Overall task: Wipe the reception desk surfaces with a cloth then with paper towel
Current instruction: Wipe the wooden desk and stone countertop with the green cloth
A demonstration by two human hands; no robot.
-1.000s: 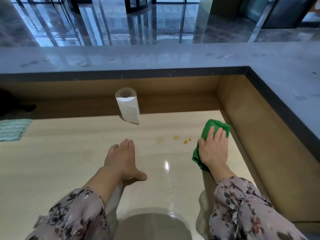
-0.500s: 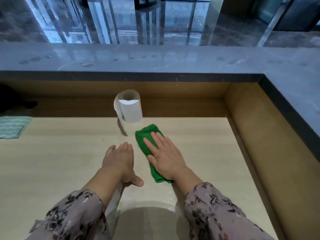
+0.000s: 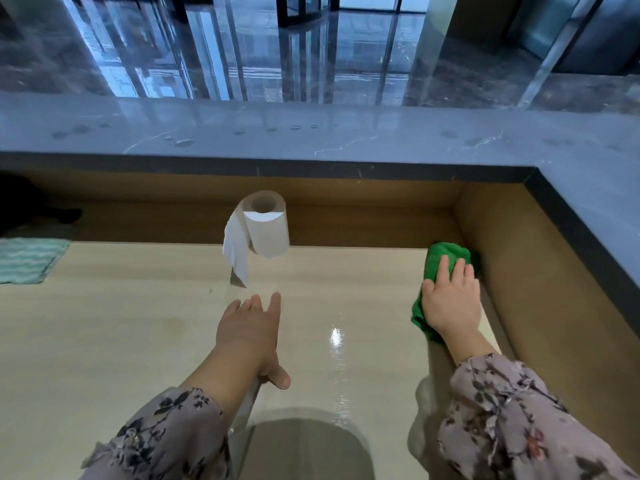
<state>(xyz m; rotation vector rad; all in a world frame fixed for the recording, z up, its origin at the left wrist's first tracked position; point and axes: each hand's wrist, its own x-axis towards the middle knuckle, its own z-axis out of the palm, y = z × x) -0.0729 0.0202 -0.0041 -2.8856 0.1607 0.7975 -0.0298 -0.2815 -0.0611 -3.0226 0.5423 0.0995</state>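
The left hand [image 3: 249, 329] is laid flat, palm down, fingers [image 3: 275, 303] stretched forward, thumb splayed aside. The right hand [image 3: 450, 301] is held out to the right, fingers straight and pressed down.

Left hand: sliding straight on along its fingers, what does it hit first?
The left hand would probably meet the upright white paper towel roll first; bare beige desk surface lies between. The roll's loose sheet hangs slightly left of that line; depth uncertain.

1 view | head-worn | forward-down | close over desk [image 3: 104, 341] | edges seemingly warped
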